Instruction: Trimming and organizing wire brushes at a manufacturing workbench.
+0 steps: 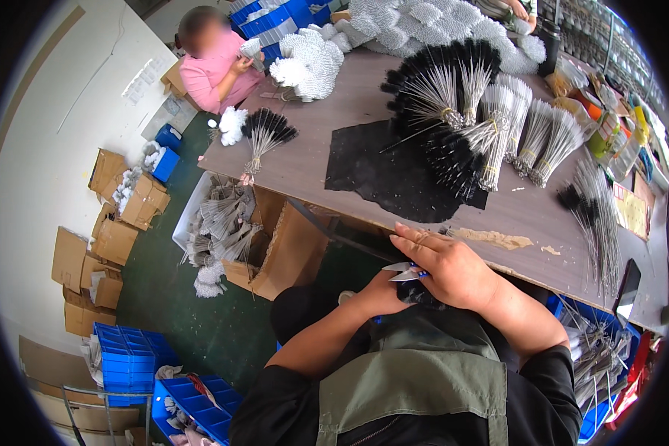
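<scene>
My right hand [457,269] is closed around small scissors [406,273] with silver blades and a bit of blue at the handle. The blades point left, over my left hand [383,294]. That hand is curled beside a clump of black bristles [421,296] and appears to grip it, though its fingers are mostly hidden. Both hands are in front of my apron, just off the table's near edge. Ahead of them a black cloth [372,167] lies on the brown table [297,152]. Bundles of black-bristled brushes [453,93] with thin wire stems rest on and behind it.
White-bristled bundles [424,26] are heaped at the far side, where a person in pink [215,70] handles one. Wire bundles [557,137] and a phone [627,290] lie right. A cardboard box [290,256] stands under the table's left edge; blue crates [126,360] are lower left.
</scene>
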{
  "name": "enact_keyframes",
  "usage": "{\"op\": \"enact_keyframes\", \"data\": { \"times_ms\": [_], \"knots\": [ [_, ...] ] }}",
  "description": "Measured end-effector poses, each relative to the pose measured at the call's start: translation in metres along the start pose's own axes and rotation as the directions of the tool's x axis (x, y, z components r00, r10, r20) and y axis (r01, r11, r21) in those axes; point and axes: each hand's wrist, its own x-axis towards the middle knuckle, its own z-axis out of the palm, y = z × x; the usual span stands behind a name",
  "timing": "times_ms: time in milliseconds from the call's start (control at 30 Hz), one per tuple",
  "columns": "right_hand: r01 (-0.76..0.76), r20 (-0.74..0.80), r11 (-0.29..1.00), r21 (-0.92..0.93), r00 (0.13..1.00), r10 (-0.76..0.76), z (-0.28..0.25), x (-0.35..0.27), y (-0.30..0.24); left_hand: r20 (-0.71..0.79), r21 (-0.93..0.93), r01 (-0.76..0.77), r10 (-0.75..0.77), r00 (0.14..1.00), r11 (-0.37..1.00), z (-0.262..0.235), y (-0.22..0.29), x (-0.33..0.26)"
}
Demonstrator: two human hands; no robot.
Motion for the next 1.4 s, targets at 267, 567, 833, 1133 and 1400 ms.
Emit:
{"op": "enact_keyframes", "data": {
  "times_ms": [267, 567, 833, 1133, 1400],
  "knots": [
    [0.061, 0.019, 0.998, -0.013, 0.998, -0.061, 0.007, -0.006, -0.008, 0.131, -0.063, 0.039, -0.030, 0.991, 0.997, -0.006, 0.013, -0.009],
    [0.064, -0.442, 0.943, 0.327, 0.892, 0.093, -0.030, -0.014, 0.000, -0.009, 0.293, -0.404, 0.425, 0.905, 0.867, -0.013, 0.017, -0.007],
    [-0.379, -0.143, 0.662, 0.647, 0.792, 0.593, -0.005, -0.079, 0.023, -0.272, 0.110, -0.339, 0.356, 0.894, 0.934, -0.040, 0.043, -0.003],
    [-0.166, -0.024, 0.294, 0.941, 0.836, 0.549, 0.060, -0.091, 0.043, -0.320, 0.184, -0.215, 0.265, 0.910, 0.959, -0.011, 0.002, 0.005],
    [-0.091, -0.070, 0.280, 0.956, 0.854, 0.516, 0.058, -0.087, 0.029, -0.260, 0.223, -0.435, 0.484, 0.836, 0.872, -0.027, 0.031, 0.001]
  ]
}}
